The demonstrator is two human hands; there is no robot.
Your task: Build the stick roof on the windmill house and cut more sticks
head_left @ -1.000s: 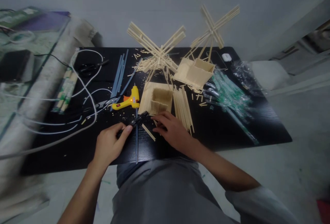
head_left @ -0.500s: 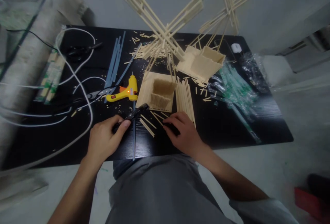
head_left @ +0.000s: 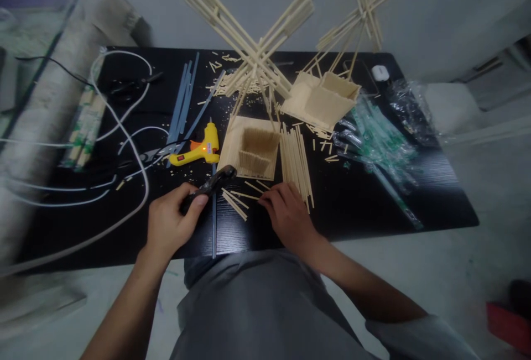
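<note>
My left hand [head_left: 172,219] is closed around a pair of black pliers [head_left: 214,181], whose head points up and right. With its fingertips, my right hand [head_left: 290,213] pinches the end of a short wooden stick [head_left: 245,196] low over the table. Several other short sticks [head_left: 234,205] lie between the hands. Just beyond them stands a wooden stick model [head_left: 259,152] with an open box on a flat base and crossed blades [head_left: 255,58] above. Long sticks [head_left: 295,161] lie side by side to its right. A yellow glue gun [head_left: 198,149], its light lit, rests on its side to the left.
A second windmill-like model [head_left: 332,100] stands behind on the right, near green and clear plastic wrapping [head_left: 377,139]. Blue-grey glue sticks [head_left: 182,97], a white cable [head_left: 135,139] and wrapped stick bundles [head_left: 87,128] occupy the left. Stick scraps [head_left: 244,83] litter the back of the black table [head_left: 352,205].
My right fingers have closed on a short stick and swung its end toward the left. My left hand keeps the pliers in nearly the same place. The camera view has shifted slightly.
</note>
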